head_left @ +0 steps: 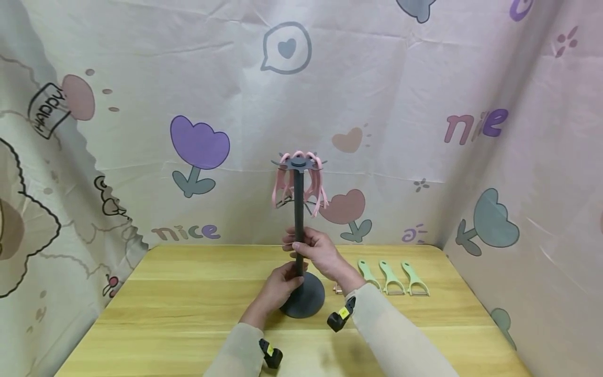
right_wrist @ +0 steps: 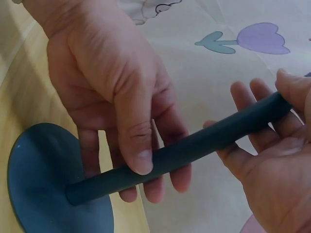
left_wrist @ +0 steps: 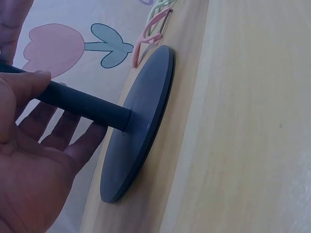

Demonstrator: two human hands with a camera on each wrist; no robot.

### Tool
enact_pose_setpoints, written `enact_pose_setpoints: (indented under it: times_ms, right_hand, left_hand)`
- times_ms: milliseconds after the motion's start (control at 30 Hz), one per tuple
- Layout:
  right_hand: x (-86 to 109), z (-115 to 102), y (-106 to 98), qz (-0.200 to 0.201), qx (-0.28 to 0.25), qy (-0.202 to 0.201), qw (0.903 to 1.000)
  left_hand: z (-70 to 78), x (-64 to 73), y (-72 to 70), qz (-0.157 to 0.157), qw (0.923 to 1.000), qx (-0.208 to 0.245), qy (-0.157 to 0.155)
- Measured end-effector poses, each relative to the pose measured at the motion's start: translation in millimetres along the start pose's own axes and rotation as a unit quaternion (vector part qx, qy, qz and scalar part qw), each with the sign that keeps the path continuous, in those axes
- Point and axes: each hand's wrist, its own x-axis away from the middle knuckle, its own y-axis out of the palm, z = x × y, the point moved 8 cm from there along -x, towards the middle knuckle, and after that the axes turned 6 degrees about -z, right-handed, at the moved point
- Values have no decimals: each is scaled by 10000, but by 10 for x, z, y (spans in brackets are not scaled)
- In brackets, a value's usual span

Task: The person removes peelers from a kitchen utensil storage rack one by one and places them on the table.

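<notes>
Two hands (head_left: pixel 279 285) (head_left: pixel 319 251) hold a stand (head_left: pixel 299 209); flower-printed cloth (head_left: pixel 400 99) backs the wood-grained table (head_left: pixel 188 298).

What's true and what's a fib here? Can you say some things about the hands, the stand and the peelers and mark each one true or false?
1. The left hand and the right hand both hold the dark stand. True.
2. The right hand is lower on the stand than the left hand. False: the right hand is higher.
3. Pink peelers hang from the top of the stand. True.
4. The green peelers hang on the stand too. False: they lie on the table.
5. The stand's base is round. True.
</notes>
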Motion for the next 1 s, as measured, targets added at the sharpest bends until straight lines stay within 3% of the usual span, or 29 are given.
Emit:
enact_pose_setpoints:
  times_ms: [567, 833, 1000]
  right_hand:
    - [46, 29, 3, -162, 123, 53, 9998]
    - [49, 30, -22, -153, 104, -9, 9998]
    - [39, 27, -23, -166, 125, -46, 9998]
  left_hand:
    - [-79, 43, 16, -64, 9997, -143, -178]
    - [-43, 68, -76, 288, 9982, -509, -119]
    - [-2, 104, -158, 613, 9917, -1114, -204]
